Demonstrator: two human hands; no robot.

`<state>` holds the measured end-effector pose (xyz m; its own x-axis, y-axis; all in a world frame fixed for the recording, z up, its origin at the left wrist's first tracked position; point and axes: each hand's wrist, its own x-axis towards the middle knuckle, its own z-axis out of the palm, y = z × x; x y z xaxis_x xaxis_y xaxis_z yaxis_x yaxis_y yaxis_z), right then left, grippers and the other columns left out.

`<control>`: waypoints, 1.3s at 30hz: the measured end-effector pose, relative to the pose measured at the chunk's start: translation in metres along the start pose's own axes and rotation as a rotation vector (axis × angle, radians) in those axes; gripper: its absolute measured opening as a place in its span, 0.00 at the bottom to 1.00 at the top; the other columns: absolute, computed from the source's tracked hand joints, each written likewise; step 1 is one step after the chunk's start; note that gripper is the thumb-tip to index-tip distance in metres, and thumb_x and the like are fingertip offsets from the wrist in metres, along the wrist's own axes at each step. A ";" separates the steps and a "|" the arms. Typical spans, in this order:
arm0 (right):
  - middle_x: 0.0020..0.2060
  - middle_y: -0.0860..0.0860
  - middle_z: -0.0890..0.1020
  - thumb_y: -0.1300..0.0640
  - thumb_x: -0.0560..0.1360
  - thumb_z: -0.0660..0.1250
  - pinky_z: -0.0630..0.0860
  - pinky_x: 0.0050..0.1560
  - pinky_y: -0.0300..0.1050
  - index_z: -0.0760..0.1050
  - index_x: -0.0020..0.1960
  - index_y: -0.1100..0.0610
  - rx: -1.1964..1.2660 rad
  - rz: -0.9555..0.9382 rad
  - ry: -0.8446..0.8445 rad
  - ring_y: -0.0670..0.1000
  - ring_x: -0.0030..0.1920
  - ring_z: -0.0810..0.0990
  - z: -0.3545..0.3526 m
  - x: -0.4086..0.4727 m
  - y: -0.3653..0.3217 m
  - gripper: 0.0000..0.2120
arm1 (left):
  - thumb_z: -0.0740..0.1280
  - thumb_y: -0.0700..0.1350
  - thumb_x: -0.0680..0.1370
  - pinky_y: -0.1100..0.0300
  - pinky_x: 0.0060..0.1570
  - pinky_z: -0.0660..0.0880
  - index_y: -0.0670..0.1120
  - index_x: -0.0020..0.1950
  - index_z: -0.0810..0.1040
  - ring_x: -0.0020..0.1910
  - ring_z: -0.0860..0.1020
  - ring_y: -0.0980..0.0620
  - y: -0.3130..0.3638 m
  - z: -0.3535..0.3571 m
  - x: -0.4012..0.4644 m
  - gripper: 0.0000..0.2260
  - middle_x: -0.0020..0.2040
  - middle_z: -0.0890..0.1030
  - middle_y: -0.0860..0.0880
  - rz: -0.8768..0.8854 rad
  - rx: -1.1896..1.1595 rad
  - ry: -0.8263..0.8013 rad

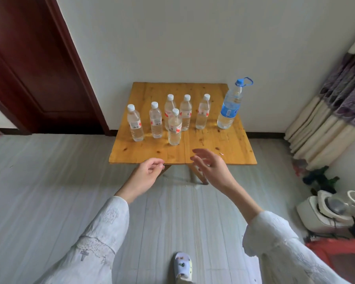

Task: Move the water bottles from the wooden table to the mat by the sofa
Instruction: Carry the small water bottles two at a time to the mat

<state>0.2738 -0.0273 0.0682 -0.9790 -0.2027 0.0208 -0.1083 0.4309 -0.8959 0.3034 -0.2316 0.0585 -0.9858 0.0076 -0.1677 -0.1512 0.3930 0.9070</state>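
Observation:
Several small clear water bottles with white caps and red-and-white labels stand upright on the wooden table (213,148); the nearest small bottle (174,128) is in front of the group. A large bottle (230,105) with a blue cap and blue label stands at the table's right side. My left hand (146,175) hovers just off the table's front edge, fingers loosely curled, holding nothing. My right hand (211,167) is over the front edge, fingers spread and empty, a short way below the nearest small bottle. No mat or sofa is in view.
The table stands against a white wall. A dark red door (35,68) is at the left, a curtain (336,103) at the right. A white appliance (332,210) and a red stool (340,253) sit on the floor at the right. My slippered foot (182,265) is below.

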 end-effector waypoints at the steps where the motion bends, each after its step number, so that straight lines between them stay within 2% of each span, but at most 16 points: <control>1: 0.53 0.53 0.81 0.51 0.76 0.62 0.77 0.52 0.46 0.72 0.60 0.55 0.002 -0.001 -0.012 0.50 0.52 0.80 0.000 0.022 0.000 0.15 | 0.58 0.46 0.79 0.59 0.57 0.72 0.51 0.56 0.73 0.54 0.75 0.56 0.002 -0.005 0.018 0.08 0.53 0.78 0.51 -0.011 -0.002 0.009; 9: 0.55 0.52 0.80 0.50 0.76 0.62 0.78 0.50 0.44 0.72 0.61 0.55 -0.038 0.061 -0.099 0.48 0.51 0.79 0.017 0.158 0.018 0.16 | 0.58 0.46 0.79 0.54 0.61 0.72 0.52 0.56 0.73 0.59 0.74 0.52 -0.011 -0.041 0.131 0.08 0.58 0.77 0.49 -0.096 -0.016 0.062; 12: 0.54 0.53 0.80 0.52 0.75 0.62 0.77 0.49 0.43 0.71 0.61 0.57 -0.053 0.106 -0.054 0.48 0.49 0.78 0.025 0.201 0.029 0.16 | 0.59 0.46 0.79 0.57 0.58 0.72 0.49 0.59 0.73 0.58 0.75 0.52 -0.018 -0.049 0.175 0.10 0.59 0.77 0.46 -0.103 -0.020 0.067; 16: 0.49 0.50 0.80 0.51 0.75 0.64 0.74 0.43 0.36 0.71 0.61 0.57 -0.079 0.148 0.059 0.50 0.50 0.79 0.037 0.258 0.047 0.17 | 0.59 0.44 0.78 0.62 0.54 0.68 0.46 0.62 0.71 0.58 0.74 0.52 -0.028 -0.061 0.245 0.13 0.61 0.76 0.46 -0.076 0.028 0.088; 20: 0.58 0.55 0.76 0.50 0.72 0.67 0.75 0.53 0.48 0.65 0.66 0.57 -0.229 0.188 0.103 0.54 0.56 0.76 0.053 0.309 0.063 0.26 | 0.59 0.44 0.78 0.58 0.60 0.68 0.47 0.68 0.64 0.60 0.71 0.54 -0.035 -0.072 0.310 0.18 0.67 0.70 0.48 -0.044 0.116 0.048; 22: 0.60 0.55 0.75 0.49 0.71 0.68 0.74 0.56 0.49 0.64 0.67 0.57 -0.279 0.219 0.093 0.54 0.58 0.74 0.061 0.327 0.070 0.28 | 0.60 0.44 0.78 0.54 0.65 0.67 0.46 0.71 0.60 0.65 0.69 0.52 -0.037 -0.076 0.338 0.22 0.70 0.68 0.47 -0.044 0.144 0.043; 25: 0.57 0.53 0.77 0.50 0.72 0.67 0.75 0.51 0.46 0.69 0.63 0.56 -0.305 0.212 0.146 0.53 0.55 0.76 0.071 0.341 0.081 0.22 | 0.61 0.45 0.78 0.52 0.69 0.62 0.44 0.73 0.56 0.71 0.63 0.47 -0.040 -0.079 0.374 0.26 0.72 0.64 0.44 -0.078 0.198 0.045; 27: 0.56 0.52 0.76 0.51 0.72 0.67 0.77 0.50 0.48 0.71 0.61 0.55 -0.295 0.232 0.162 0.52 0.54 0.76 0.076 0.343 0.087 0.19 | 0.62 0.46 0.77 0.55 0.69 0.60 0.44 0.73 0.55 0.71 0.62 0.46 -0.045 -0.075 0.390 0.27 0.73 0.63 0.44 -0.082 0.223 0.012; 29: 0.56 0.52 0.76 0.51 0.72 0.67 0.77 0.51 0.50 0.71 0.62 0.55 -0.292 0.261 0.152 0.52 0.54 0.76 0.079 0.343 0.092 0.20 | 0.63 0.46 0.77 0.55 0.67 0.60 0.44 0.72 0.57 0.71 0.62 0.46 -0.050 -0.070 0.401 0.27 0.72 0.64 0.44 -0.070 0.258 0.009; 32: 0.57 0.53 0.74 0.51 0.72 0.67 0.73 0.54 0.46 0.70 0.63 0.55 -0.302 0.255 0.174 0.53 0.56 0.73 0.083 0.344 0.096 0.21 | 0.65 0.46 0.76 0.53 0.63 0.66 0.44 0.69 0.64 0.67 0.66 0.45 -0.055 -0.068 0.419 0.23 0.67 0.70 0.44 -0.046 0.337 0.060; 35: 0.59 0.53 0.74 0.49 0.72 0.66 0.67 0.56 0.41 0.69 0.64 0.55 -0.311 0.225 0.204 0.52 0.58 0.71 0.089 0.344 0.097 0.22 | 0.68 0.45 0.73 0.56 0.53 0.68 0.44 0.61 0.70 0.57 0.71 0.47 -0.060 -0.068 0.427 0.18 0.59 0.75 0.43 -0.015 0.330 0.123; 37: 0.59 0.53 0.74 0.49 0.73 0.65 0.67 0.56 0.41 0.69 0.64 0.56 -0.309 0.224 0.209 0.53 0.58 0.71 0.091 0.345 0.097 0.22 | 0.69 0.47 0.72 0.57 0.50 0.67 0.44 0.58 0.71 0.53 0.70 0.49 -0.061 -0.067 0.425 0.17 0.57 0.75 0.44 -0.013 0.324 0.167; 39: 0.59 0.53 0.75 0.49 0.74 0.64 0.69 0.54 0.43 0.69 0.63 0.57 -0.320 0.223 0.214 0.53 0.57 0.72 0.087 0.341 0.097 0.21 | 0.69 0.48 0.72 0.55 0.50 0.68 0.44 0.58 0.72 0.54 0.70 0.47 -0.059 -0.063 0.422 0.18 0.57 0.75 0.44 0.015 0.361 0.142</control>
<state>-0.0559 -0.1315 -0.0502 -0.9945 0.0979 -0.0362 0.0948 0.7006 -0.7072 -0.1079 -0.3095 -0.0417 -0.9918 -0.1018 -0.0768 -0.1261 0.6925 0.7104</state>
